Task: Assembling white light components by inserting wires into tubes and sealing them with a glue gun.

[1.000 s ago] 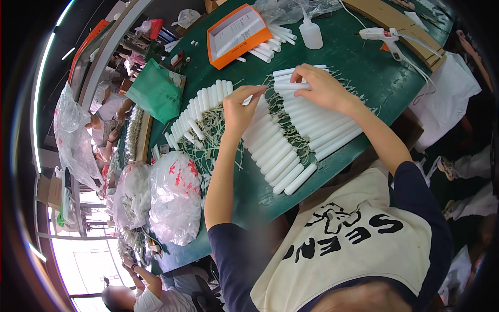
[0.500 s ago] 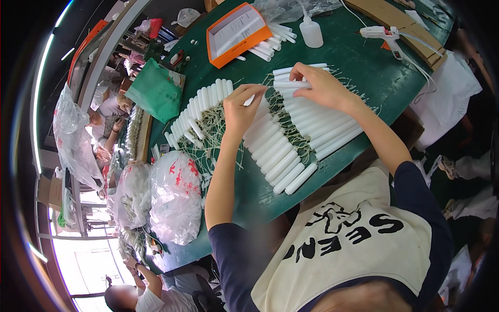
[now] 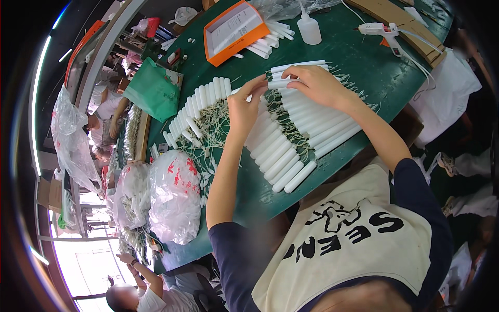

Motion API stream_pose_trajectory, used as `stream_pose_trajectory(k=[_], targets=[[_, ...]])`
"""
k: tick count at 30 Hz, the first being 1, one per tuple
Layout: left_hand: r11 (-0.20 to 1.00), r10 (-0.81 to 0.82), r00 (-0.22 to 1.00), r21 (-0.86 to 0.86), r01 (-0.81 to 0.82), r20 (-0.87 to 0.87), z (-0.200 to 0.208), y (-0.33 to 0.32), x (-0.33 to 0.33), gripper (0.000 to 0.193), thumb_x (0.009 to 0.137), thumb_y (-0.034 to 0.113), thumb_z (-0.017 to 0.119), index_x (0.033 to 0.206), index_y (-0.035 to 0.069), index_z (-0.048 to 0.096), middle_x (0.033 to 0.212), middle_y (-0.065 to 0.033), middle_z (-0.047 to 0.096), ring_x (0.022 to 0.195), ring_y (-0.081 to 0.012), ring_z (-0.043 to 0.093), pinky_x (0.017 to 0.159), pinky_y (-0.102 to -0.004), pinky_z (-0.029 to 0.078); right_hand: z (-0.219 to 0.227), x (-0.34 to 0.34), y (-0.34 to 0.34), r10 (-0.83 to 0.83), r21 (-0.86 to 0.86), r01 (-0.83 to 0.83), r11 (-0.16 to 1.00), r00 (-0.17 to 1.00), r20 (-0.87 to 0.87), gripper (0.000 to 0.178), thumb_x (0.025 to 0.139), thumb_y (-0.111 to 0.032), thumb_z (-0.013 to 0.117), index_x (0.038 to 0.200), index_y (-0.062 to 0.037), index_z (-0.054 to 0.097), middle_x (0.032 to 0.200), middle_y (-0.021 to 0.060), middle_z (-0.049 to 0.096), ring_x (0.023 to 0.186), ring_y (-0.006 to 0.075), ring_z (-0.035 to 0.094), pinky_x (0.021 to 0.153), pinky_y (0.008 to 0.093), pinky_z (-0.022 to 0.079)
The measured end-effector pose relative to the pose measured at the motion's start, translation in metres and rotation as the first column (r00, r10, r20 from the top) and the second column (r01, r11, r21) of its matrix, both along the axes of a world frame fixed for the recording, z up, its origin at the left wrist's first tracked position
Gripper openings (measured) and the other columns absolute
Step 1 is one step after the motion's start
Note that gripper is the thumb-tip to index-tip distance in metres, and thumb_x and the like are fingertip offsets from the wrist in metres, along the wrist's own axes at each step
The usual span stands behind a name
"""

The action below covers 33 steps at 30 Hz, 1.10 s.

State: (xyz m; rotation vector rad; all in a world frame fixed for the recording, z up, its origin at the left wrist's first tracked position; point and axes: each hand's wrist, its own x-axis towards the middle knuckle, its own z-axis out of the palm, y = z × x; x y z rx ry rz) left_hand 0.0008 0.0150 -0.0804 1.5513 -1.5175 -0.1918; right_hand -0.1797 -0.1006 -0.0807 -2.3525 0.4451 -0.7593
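A slim white tube (image 3: 279, 84) lies crosswise between my hands, above the far end of the tube rows. My right hand (image 3: 317, 86) is closed on it, thumb and fingers pinching it from the right. At its left end my left hand (image 3: 243, 109) is closed in a pinch; whatever sits between those fingertips is too small to make out. Under and beside the hands, white tubes with thin wires lie side by side in a right row (image 3: 323, 120) and a middle row (image 3: 273, 151). Tangled pale wires (image 3: 208, 127) trail from a third row (image 3: 200, 100) on the left.
An orange box (image 3: 234, 32) stands at the back beside loose white tubes (image 3: 267, 41). A white squeeze bottle (image 3: 310, 30) and a corded glue gun (image 3: 382, 32) are farther right. Left are a green bag (image 3: 153, 89) and a stuffed clear plastic bag (image 3: 174, 197). Other people sit at the left.
My left hand has come right, up to the end of the tube. My right hand has shifted slightly left with the tube, bringing both hands together.
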Motion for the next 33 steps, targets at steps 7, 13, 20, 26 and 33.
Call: stream_pose_trajectory(k=[7, 13, 20, 26, 33], targets=[[0.974, -0.185, 0.981, 0.126, 0.19, -0.051, 0.0, 0.005, -0.006, 0.051, 0.088, -0.005, 0.045, 0.137, 0.008, 0.04, 0.128, -0.0183, 0.054, 0.121, -0.0308, 0.05, 0.098, -0.0348, 0.039, -0.006, 0.001, -0.008, -0.04, -0.156, 0.037, 0.987, 0.999, -0.021, 0.019, 0.082, -0.012, 0.062, 0.098, -0.0028, 0.06, 0.095, 0.0122, 0.064, 0.088, 0.0301, 0.061, 0.077, 0.0377, 0.048], [0.981, -0.127, 0.959, 0.174, 0.084, 0.252, 0.0, 0.006, 0.012, 0.043, 0.085, 0.006, 0.056, 0.128, 0.006, 0.05, 0.121, -0.0171, 0.058, 0.116, -0.0328, 0.052, 0.098, -0.0359, 0.039, -0.022, 0.002, -0.017, -0.039, -0.163, 0.028, 0.986, 0.997, -0.067, 0.018, 0.079, -0.01, 0.063, 0.096, -0.0031, 0.061, 0.096, 0.012, 0.064, 0.089, 0.0303, 0.061, 0.079, 0.0383, 0.048], [0.905, -0.06, 0.929, 0.413, -0.104, 0.364, 0.016, 0.02, 0.04, 0.021, 0.079, 0.008, 0.062, 0.1, 0.003, 0.068, 0.097, -0.0167, 0.066, 0.09, -0.03, 0.063, 0.082, -0.0357, 0.048, -0.023, -0.001, -0.017, -0.002, -0.081, -0.012, 0.997, 0.986, -0.165, 0.016, 0.08, -0.008, 0.062, 0.095, -0.0012, 0.063, 0.096, 0.0122, 0.064, 0.094, 0.0299, 0.059, 0.083, 0.0372, 0.046], [0.85, -0.091, 0.974, 0.525, -0.033, 0.208, 0.02, 0.022, 0.046, 0.023, 0.08, 0.007, 0.064, 0.102, 0.002, 0.067, 0.091, -0.0126, 0.068, 0.081, -0.0197, 0.064, 0.077, -0.0298, 0.05, -0.03, -0.002, -0.016, 0.032, -0.179, -0.046, 0.983, 0.996, -0.081, 0.014, 0.082, -0.008, 0.06, 0.093, -0.0011, 0.064, 0.094, 0.0106, 0.063, 0.093, 0.0299, 0.058, 0.084, 0.0372, 0.045], [0.803, -0.087, 0.989, 0.596, -0.001, 0.118, 0.024, 0.02, 0.055, 0.023, 0.076, 0.003, 0.064, 0.099, 0.0, 0.067, 0.088, -0.0129, 0.069, 0.081, -0.021, 0.065, 0.077, -0.0305, 0.05, 0.003, -0.018, -0.002, 0.002, -0.301, -0.014, 0.954, 0.999, -0.039, 0.014, 0.081, -0.013, 0.062, 0.091, -0.0039, 0.065, 0.09, 0.0095, 0.063, 0.092, 0.0282, 0.059, 0.081, 0.0379, 0.047]])
